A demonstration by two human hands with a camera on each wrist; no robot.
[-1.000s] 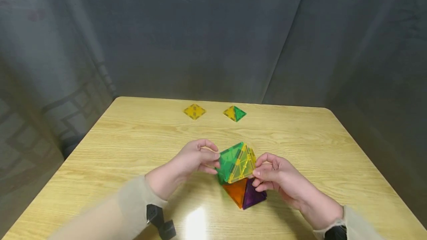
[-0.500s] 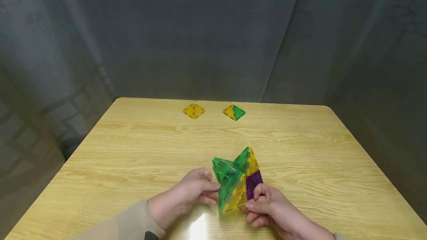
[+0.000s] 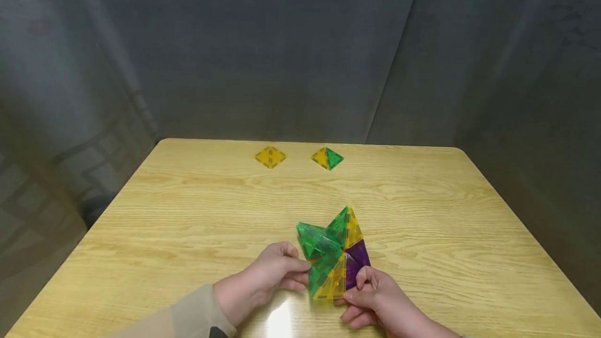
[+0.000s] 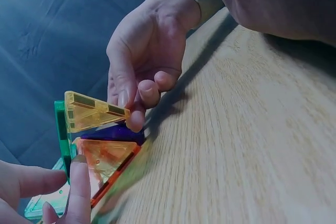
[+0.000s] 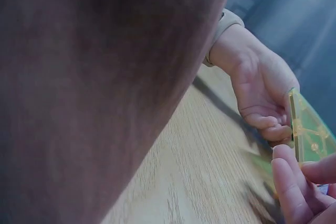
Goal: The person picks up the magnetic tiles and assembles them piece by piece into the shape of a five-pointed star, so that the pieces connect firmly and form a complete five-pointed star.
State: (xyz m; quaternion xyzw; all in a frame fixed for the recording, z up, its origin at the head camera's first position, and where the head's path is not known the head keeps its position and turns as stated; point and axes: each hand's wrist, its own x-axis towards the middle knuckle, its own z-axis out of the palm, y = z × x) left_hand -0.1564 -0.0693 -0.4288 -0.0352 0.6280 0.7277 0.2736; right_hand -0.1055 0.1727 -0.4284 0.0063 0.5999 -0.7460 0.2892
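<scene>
A star-like build of translucent triangular magnetic tiles lies low on the table in the head view. At its front, a green magnetic tile (image 3: 321, 275) joins a yellow magnetic tile (image 3: 334, 281) along one edge. My left hand (image 3: 274, 275) pinches the green tile's left side between thumb and fingers. The yellow tile's lower right corner is pinched by my right hand (image 3: 373, 296). Beside that hand is a purple tile (image 3: 359, 255). Under the raised pair, the left wrist view shows an orange tile (image 4: 107, 157). More green tiles (image 3: 314, 239) and a yellow tile (image 3: 354, 227) stand behind.
Two flat tile pairs lie near the table's far edge: a yellow pair (image 3: 270, 157) and a yellow-and-green pair (image 3: 327, 158). The wooden table (image 3: 197, 213) ends at a dark grey curtain (image 3: 272, 56).
Both hands have come nearer the body, lowering the green and yellow pair from above the build to its front, over the orange tile. In the last half second they sank slightly.
</scene>
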